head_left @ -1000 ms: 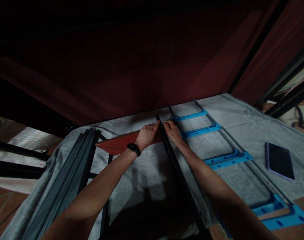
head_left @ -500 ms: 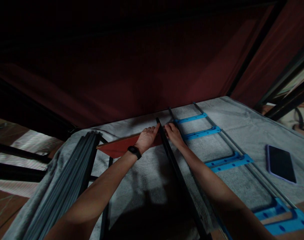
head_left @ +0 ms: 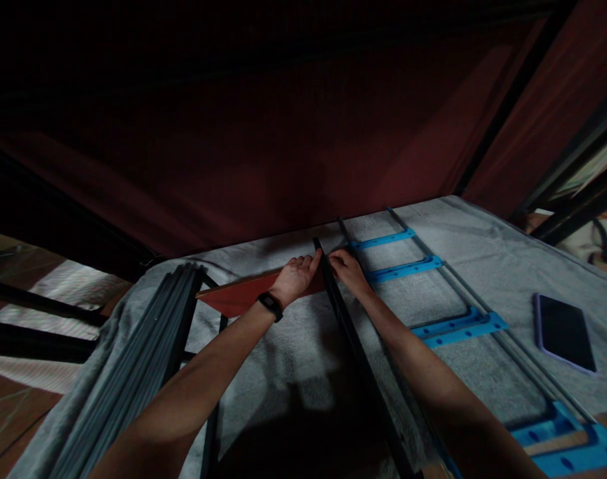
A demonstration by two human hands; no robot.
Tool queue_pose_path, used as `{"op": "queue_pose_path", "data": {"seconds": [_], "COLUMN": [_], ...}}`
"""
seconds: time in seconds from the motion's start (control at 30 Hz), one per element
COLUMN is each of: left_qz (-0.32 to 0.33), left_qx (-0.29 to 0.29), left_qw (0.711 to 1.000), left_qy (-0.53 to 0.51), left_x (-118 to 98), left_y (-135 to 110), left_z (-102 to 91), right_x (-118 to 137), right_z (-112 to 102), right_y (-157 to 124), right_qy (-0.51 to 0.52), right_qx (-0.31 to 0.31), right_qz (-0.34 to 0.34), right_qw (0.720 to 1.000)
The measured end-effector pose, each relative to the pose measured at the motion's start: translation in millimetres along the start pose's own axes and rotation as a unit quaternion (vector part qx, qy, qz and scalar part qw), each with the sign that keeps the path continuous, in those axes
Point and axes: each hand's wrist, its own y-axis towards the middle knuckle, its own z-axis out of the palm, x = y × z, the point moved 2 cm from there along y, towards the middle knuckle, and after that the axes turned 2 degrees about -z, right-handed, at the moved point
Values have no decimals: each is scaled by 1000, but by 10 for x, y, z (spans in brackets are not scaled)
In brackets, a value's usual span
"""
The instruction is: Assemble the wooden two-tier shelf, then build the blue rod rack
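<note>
A long black metal bar (head_left: 351, 332) runs from near me to the far part of the grey cloth. At its far end, a red board (head_left: 243, 295) meets its left side. My left hand (head_left: 296, 275), with a black band on the wrist, is curled over the board, and its index finger presses on the bar. On the bar's other side my right hand (head_left: 347, 269) has its thumb and fingers pinched together close to the metal. Whatever is between those fingertips is too small to make out.
Grey cloth (head_left: 293, 352) covers the surface. Blue brackets (head_left: 403, 268) on thin metal rods lie to the right, with a phone (head_left: 566, 331) beyond them. Grey folded slats (head_left: 138, 359) lie at the left. A dark red panel (head_left: 303, 146) stands behind.
The view has shifted slightly. My right fingertips have moved a little at the bar, while my left hand stays on the board.
</note>
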Motion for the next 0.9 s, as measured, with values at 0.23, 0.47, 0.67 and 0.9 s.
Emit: {"op": "queue_pose_path", "data": {"seconds": [0.23, 0.47, 0.67, 0.9], "left_qz": [7, 20, 11, -135], "left_qx": [-3, 0, 10, 26], "left_qw": [1000, 1000, 1000, 970], "left_qy": [-5, 16, -15, -198], "left_x": [-3, -4, 15, 101], "left_y": [-5, -9, -7, 51], "left_z": [-23, -78, -69, -29], "right_x": [3, -14, -21, 20], "right_z": [-13, 13, 10, 9], "right_y": [19, 17, 31, 26], "right_qy": [-32, -19, -43, -53], "right_qx": [26, 16, 16, 26], "right_qz": [16, 12, 12, -15], "right_qw": [999, 1000, 999, 998]}}
